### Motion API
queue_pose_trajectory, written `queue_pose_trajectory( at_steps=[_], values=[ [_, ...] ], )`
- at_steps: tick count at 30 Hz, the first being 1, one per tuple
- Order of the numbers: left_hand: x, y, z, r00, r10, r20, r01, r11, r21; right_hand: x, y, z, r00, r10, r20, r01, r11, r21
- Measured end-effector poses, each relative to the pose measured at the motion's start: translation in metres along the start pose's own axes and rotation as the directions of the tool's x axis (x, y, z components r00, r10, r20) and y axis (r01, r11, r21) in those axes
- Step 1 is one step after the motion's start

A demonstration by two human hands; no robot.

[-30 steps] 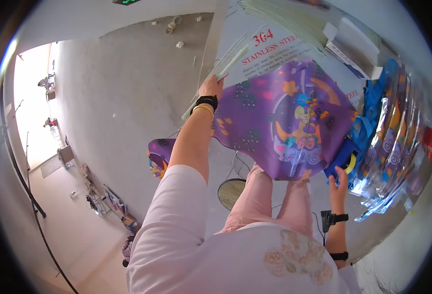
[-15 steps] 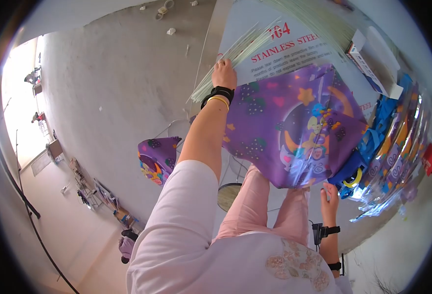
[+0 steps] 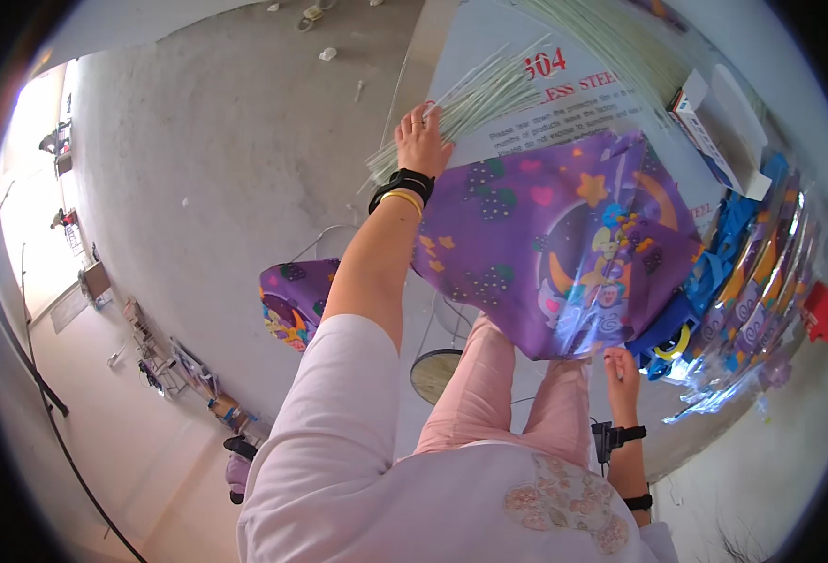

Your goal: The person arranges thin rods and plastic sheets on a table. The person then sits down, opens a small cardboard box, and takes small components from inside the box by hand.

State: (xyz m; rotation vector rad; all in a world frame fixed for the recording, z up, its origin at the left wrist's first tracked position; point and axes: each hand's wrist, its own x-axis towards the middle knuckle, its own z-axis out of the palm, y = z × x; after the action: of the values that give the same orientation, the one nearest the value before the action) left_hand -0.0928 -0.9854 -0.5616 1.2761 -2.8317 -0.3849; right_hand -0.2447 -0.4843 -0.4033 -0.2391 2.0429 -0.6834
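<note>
Bending loosely, the fingers of the right hand [image 3: 623, 371] are close to the near edge of a purple printed sheet [image 3: 512, 230]; whether they pinch something, I cannot tell. The sheet lies on the bench [image 3: 467, 52], its near part over the pink trousers [image 3: 475, 380], perhaps so that it can be reached easily. Just beside its right corner is a blue holder with a yellow ring [image 3: 662, 336], probably kept close for quick use, and then glossy wrapped packets [image 3: 756, 296].

Farther, the left hand [image 3: 420, 145], well apart from the right one, is open over thin pale rods [image 3: 493, 89] at the left edge of the bench, maybe to steady or separate them. An open white box [image 3: 737, 131] is toward the far right corner. Printed words about stainless steel cover the surface. Beyond are a round stool [image 3: 435, 375], a second purple piece [image 3: 296, 281] and the grey floor [image 3: 217, 169].
</note>
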Motion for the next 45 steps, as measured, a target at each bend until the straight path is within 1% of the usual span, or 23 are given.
queue_pose_trajectory(
  at_steps=[2, 5, 7, 10, 11, 15, 17, 18, 20, 22, 24, 26, 28, 31, 33, 35, 36, 37, 38, 40, 41, 43, 45],
  values=[
    [0.002, -0.001, 0.003, 0.996, -0.064, 0.065, 0.066, 0.997, -0.032, -0.001, 0.001, -0.001, 1.000, 0.006, 0.006, -0.006, 1.000, 0.006],
    [0.005, -0.001, 0.001, 0.990, -0.099, 0.100, 0.102, 0.995, -0.025, -0.005, 0.007, 0.000, 1.000, 0.004, 0.008, -0.004, 1.000, 0.019],
    [0.005, -0.001, 0.000, 0.994, -0.076, 0.082, 0.078, 0.997, -0.023, -0.008, 0.012, 0.001, 1.000, -0.003, -0.001, 0.003, 1.000, 0.025],
    [0.009, 0.002, -0.004, 0.982, -0.134, 0.134, 0.136, 0.991, -0.003, -0.011, 0.014, 0.002, 1.000, -0.001, 0.000, 0.001, 0.999, 0.039],
    [0.008, 0.003, -0.006, 0.983, -0.124, 0.132, 0.126, 0.992, -0.008, -0.012, 0.014, 0.001, 1.000, 0.003, 0.003, -0.003, 0.999, 0.053],
    [-0.004, 0.009, -0.015, 0.989, -0.107, 0.101, 0.116, 0.990, -0.082, -0.016, 0.013, -0.002, 1.000, 0.013, -0.001, -0.013, 0.992, 0.124],
    [-0.018, 0.010, -0.016, 0.991, -0.134, 0.003, 0.132, 0.977, -0.169, -0.019, 0.016, -0.007, 1.000, -0.001, -0.006, 0.002, 0.992, 0.124],
    [-0.030, 0.014, -0.024, 0.988, -0.156, -0.004, 0.151, 0.963, -0.225, -0.019, 0.017, -0.008, 1.000, -0.016, -0.004, 0.016, 0.992, 0.123],
    [-0.069, 0.016, -0.022, 0.977, -0.190, -0.094, 0.155, 0.944, -0.290, -0.023, 0.017, -0.013, 0.999, -0.037, -0.006, 0.038, 0.991, 0.125],
    [-0.123, 0.013, -0.018, 0.981, -0.189, -0.045, 0.165, 0.932, -0.324, -0.025, 0.018, -0.020, 0.998, -0.062, 0.008, 0.061, 0.991, 0.121],
    [-0.188, 0.026, -0.024, 0.928, -0.358, 0.099, 0.369, 0.854, -0.367, -0.027, 0.022, -0.026, 0.992, -0.124, 0.000, 0.124, 0.992, 0.017],
    [-0.254, 0.038, -0.026, 0.883, -0.410, 0.228, 0.461, 0.850, -0.257, -0.025, 0.020, -0.035, 0.988, -0.151, 0.023, 0.150, 0.988, 0.034],
    [-0.309, 0.058, -0.040, 0.777, -0.493, 0.392, 0.622, 0.697, -0.356, -0.023, 0.018, -0.048, 0.985, -0.168, 0.047, 0.166, 0.985, 0.042],
    [-0.362, 0.083, -0.052, 0.709, -0.521, 0.475, 0.685, 0.669, -0.289, -0.011, 0.015, -0.067, 0.962, -0.273, 0.028, 0.273, 0.962, -0.018],
    [-0.383, 0.094, -0.055, 0.652, -0.544, 0.528, 0.734, 0.627, -0.261, -0.006, 0.014, -0.075, 0.955, -0.294, 0.031, 0.295, 0.955, -0.037],
    [-0.396, 0.100, -0.061, 0.657, -0.534, 0.532, 0.731, 0.624, -0.276, -0.003, 0.012, -0.083, 0.941, -0.336, 0.045, 0.338, 0.940, -0.041],
    [-0.398, 0.104, -0.059, 0.658, -0.518, 0.547, 0.728, 0.625, -0.284, -0.001, 0.012, -0.087, 0.911, -0.409, 0.051, 0.411, 0.911, -0.035],
    [-0.397, 0.106, -0.060, 0.654, -0.526, 0.544, 0.739, 0.599, -0.308, -0.004, 0.000, -0.090, 0.902, -0.427, 0.062, 0.429, 0.903, -0.022],
    [-0.396, 0.108, -0.060, 0.669, -0.542, 0.508, 0.735, 0.584, -0.346, -0.005, -0.013, -0.095, 0.909, -0.411, 0.068, 0.413, 0.910, -0.026],
    [-0.386, 0.110, -0.067, 0.705, -0.569, 0.423, 0.709, 0.563, -0.425, 0.007, -0.036, -0.105, 0.853, -0.519, 0.048, 0.521, 0.845, -0.122],
    [-0.380, 0.107, -0.068, 0.722, -0.581, 0.376, 0.690, 0.556, -0.464, 0.020, -0.048, -0.109, 0.836, -0.548, 0.025, 0.544, 0.824, -0.159],
    [-0.372, 0.086, -0.054, 0.693, -0.657, 0.297, 0.686, 0.473, -0.553, 0.049, -0.083, -0.112, 0.736, -0.675, -0.040, 0.653, 0.725, -0.218],
    [-0.361, 0.055, -0.039, 0.604, -0.726, 0.329, 0.709, 0.300, -0.638, 0.070, -0.143, -0.109, 0.758, -0.650, -0.044, 0.628, 0.747, -0.216]
  ],
)
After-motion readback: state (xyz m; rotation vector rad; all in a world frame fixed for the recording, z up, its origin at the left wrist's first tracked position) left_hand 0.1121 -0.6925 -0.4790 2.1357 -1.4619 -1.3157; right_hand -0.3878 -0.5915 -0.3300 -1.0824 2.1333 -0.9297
